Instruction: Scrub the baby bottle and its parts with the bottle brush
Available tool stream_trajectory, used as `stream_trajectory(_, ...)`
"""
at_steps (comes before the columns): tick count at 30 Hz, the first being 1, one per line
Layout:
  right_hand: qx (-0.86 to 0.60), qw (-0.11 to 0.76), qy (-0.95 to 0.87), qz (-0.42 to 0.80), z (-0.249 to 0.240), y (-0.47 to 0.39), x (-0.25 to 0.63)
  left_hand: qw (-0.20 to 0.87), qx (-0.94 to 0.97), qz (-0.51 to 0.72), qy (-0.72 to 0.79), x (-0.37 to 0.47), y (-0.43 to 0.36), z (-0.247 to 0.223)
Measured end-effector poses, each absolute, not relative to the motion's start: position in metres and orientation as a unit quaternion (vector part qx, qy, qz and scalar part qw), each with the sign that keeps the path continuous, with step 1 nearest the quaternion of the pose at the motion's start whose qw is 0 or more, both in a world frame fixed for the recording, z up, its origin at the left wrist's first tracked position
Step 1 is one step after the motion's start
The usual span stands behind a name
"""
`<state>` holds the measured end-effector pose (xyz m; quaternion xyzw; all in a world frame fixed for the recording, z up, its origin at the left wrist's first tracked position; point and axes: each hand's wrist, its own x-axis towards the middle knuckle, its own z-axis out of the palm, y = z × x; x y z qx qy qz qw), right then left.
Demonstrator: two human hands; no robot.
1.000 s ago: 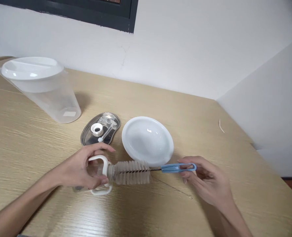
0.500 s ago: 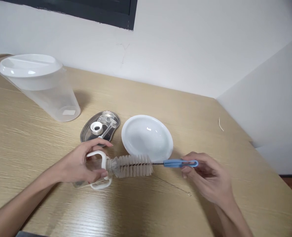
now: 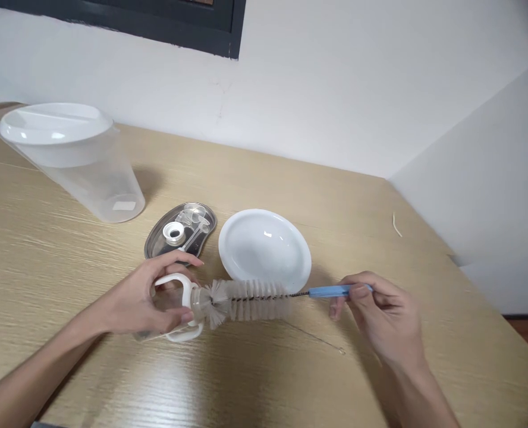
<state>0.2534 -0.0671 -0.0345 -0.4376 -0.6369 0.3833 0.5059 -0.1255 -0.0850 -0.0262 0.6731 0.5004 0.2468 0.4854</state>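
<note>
My left hand [image 3: 157, 297] is wrapped round a clear baby bottle [image 3: 197, 302] with white handles, lying on its side with its mouth to the right. Between finger and thumb, my right hand [image 3: 380, 315] grips the blue handle of a bottle brush [image 3: 257, 299]. The brush's pale bristles are level with the bottle's mouth, and their tip is right at its rim. Behind the brush stands a white bowl [image 3: 264, 244]. A steel kidney-shaped tray [image 3: 154, 244] beyond my left hand holds a white ring [image 3: 173, 233] and small clear parts.
A clear pitcher [image 3: 107, 178] with a white lid stands at the back left. On the table [image 3: 264, 380] a thin wire brush [image 3: 317, 337] lies below the bottle brush. Near the right edge lies a short pale strip [image 3: 396, 224]. A white wall [image 3: 317, 89] rises behind.
The bottle brush has shifted to the right, out of the bottle's mouth. My right hand has closed more firmly on the end of its handle. My left hand stays with the bottle.
</note>
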Motion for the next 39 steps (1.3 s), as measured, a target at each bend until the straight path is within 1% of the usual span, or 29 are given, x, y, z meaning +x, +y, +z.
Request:
stream_trajectory(3,-0.447,0.547,-0.580,0.404,-0.036,-0.064,0.260,0.492,0.667,0.242,0.504,-0.126,-0.086,-0.027)
stream_trajectory(10,-0.464,0.713,-0.370,0.373,-0.031,-0.044,0.280,0.536,0.644,0.249,0.485,-0.129,-0.085,-0.023)
stream_trajectory(12,-0.481,0.733,-0.329,0.352,-0.032,-0.038,0.286,0.548,0.640,0.245,0.479,-0.130,-0.085,-0.022)
stream_trajectory(15,-0.520,0.725,-0.322,0.318,-0.039,-0.029,0.292,0.557,0.638,0.247,0.471,-0.131,-0.084,-0.024)
stream_trajectory(19,-0.574,0.685,-0.340,0.293,-0.055,-0.020,0.294,0.545,0.649,0.274,0.455,-0.131,-0.084,-0.029)
stream_trajectory(24,-0.626,0.617,-0.378,0.291,-0.065,-0.019,0.291,0.576,0.623,0.281,0.448,-0.128,-0.085,-0.030)
stream_trajectory(29,-0.695,0.487,-0.457,0.265,-0.064,-0.021,0.292,0.588,0.598,0.306,0.451,-0.124,-0.087,-0.034)
stream_trajectory(33,-0.735,0.381,-0.519,0.212,-0.064,-0.021,0.291,0.567,0.613,0.317,0.450,-0.118,-0.088,-0.035)
stream_trajectory(36,-0.742,0.323,-0.556,0.192,-0.066,-0.021,0.290,0.553,0.622,0.322,0.451,-0.112,-0.090,-0.034)
stream_trajectory(39,-0.739,0.289,-0.584,0.171,-0.067,-0.021,0.289,0.550,0.628,0.333,0.437,-0.105,-0.093,-0.036)
